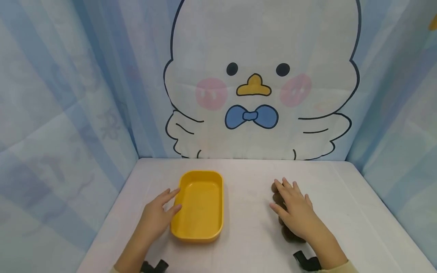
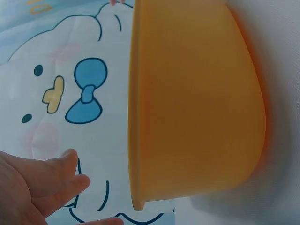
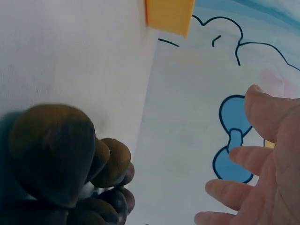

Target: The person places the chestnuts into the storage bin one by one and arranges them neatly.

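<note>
A yellow rectangular tub (image 1: pixel 199 238) with rounded corners stands left of the middle of the table, and its inside shows bare in the head view. At its left rim is my left hand (image 1: pixel 157 218), thumb and fingers spread, with fingertips overlapping the rim in that view. Several smooth, dark brown rounded lumps (image 1: pixel 289 235) lie in a rough row on the right. My right hand (image 1: pixel 296 210) hovers over them with fingers apart, hiding some of them. In the right wrist view, the lumps (image 3: pixel 51 150) are of different sizes and sit close together, apart from the fingers.
The white table (image 1: pixel 246 242) ends at a back curtain with a printed white bird wearing a blue bow tie (image 1: pixel 251 116). Blue and white curtains (image 1: pixel 61 132) hang at both sides. Black straps or mounts (image 1: pixel 307 261) show at both wrists.
</note>
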`<state>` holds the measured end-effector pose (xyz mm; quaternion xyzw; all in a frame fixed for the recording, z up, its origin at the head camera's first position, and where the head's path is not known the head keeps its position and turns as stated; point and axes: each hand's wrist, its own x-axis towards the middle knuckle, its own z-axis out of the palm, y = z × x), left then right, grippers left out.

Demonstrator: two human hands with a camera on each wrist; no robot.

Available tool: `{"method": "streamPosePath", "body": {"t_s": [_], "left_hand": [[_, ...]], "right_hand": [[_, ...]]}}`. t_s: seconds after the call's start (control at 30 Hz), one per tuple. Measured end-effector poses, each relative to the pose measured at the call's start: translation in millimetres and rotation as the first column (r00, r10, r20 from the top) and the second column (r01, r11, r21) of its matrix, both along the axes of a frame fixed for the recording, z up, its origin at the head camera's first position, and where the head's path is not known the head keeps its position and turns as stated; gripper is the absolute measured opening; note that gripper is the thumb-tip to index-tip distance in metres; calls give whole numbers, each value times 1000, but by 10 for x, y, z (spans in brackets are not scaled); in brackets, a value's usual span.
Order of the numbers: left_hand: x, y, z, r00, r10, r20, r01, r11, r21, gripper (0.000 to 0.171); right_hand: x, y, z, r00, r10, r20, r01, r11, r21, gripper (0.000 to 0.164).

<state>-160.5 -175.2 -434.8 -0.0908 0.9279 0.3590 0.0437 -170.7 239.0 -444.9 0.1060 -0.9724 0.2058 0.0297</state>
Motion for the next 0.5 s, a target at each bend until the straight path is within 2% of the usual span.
{"method": "streamPosePath", "body": {"t_s": [0.23, 0.5], "left_hand": [[-29, -107, -40, 999, 32, -15, -29, 991, 132, 46], [-30, -185, -132, 998, 68, -7, -66, 983, 172, 41]], "right_hand": [[-117, 218, 81, 1000, -8, 14, 8, 1000, 12, 80], [-300, 505, 105, 996, -28, 87, 34, 998, -59, 84]]}}
